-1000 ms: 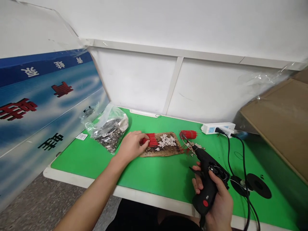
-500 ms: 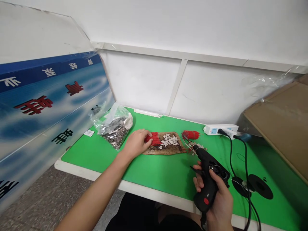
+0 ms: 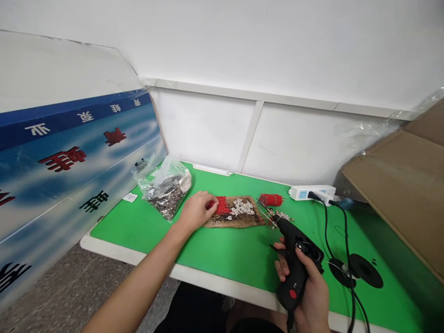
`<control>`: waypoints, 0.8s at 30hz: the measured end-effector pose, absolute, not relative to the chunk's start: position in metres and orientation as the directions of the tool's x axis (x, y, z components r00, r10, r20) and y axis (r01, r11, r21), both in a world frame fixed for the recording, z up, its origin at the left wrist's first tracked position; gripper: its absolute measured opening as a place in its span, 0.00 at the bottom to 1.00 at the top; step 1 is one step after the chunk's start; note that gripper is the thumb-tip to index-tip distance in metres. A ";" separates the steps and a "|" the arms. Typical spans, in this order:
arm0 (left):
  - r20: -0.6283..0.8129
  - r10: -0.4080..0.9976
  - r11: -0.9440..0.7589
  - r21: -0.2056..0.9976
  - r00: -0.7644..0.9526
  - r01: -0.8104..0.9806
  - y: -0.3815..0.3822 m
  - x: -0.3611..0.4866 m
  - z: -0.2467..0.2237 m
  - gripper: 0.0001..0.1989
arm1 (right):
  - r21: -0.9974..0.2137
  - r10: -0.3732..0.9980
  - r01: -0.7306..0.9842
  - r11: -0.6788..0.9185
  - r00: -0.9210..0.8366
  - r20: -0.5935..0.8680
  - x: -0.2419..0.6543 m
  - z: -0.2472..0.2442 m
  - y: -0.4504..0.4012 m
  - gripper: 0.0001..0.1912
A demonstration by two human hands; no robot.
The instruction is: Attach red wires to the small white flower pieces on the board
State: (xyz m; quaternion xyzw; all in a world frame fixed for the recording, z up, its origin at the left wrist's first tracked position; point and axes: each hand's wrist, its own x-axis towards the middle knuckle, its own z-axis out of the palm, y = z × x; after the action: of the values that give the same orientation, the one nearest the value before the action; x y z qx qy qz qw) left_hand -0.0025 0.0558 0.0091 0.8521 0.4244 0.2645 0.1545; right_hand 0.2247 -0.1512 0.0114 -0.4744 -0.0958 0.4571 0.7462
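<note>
My right hand [image 3: 310,286] is wrapped round a black soldering gun [image 3: 294,254] with a red button, its metal tip pointing up and left. Red wires [image 3: 224,206] lie side by side on a stained brown board [image 3: 246,222], beside small silvery metal pieces [image 3: 242,208]. At the left ends of those wires is my left hand [image 3: 199,210], thumb and fingers pinched together; what lies between the fingertips is too small to make out. Behind the gun's tip sits a bundle of red wires [image 3: 271,200], with more metal pieces [image 3: 285,216] close by.
A clear plastic bag of small metal parts [image 3: 168,192] lies at the left on the green tabletop [image 3: 222,259]. At the right are a white power strip [image 3: 312,192] with black cables, a black spool [image 3: 366,270] and a cardboard box [image 3: 398,171]. A printed panel [image 3: 79,152] stands left.
The view has shifted slightly. My left hand's fingers have drawn closer together at the wire ends. My right hand still holds the soldering gun near the board's right edge.
</note>
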 end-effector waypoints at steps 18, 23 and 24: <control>0.339 0.713 -0.691 0.491 0.614 0.531 0.021 -0.010 0.005 0.08 | -0.826 0.854 -0.554 -0.102 0.376 -0.358 0.232 0.002 -0.155 0.25; 0.340 0.703 -0.697 0.499 0.624 0.514 0.022 -0.010 0.003 0.05 | -0.818 0.844 -0.559 -0.132 0.369 -0.389 0.236 -0.001 -0.155 0.27; 0.342 0.701 -0.700 0.502 0.626 0.509 0.021 -0.010 0.003 0.05 | -0.820 0.844 -0.557 -0.131 0.371 -0.387 0.237 -0.001 -0.156 0.27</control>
State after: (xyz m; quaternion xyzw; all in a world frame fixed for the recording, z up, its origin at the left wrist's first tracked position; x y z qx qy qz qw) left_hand -0.0104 0.0213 0.0029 0.8831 0.3424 0.2643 0.1816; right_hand 0.2368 -0.1556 -0.0014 -0.5199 -0.1383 0.5435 0.6444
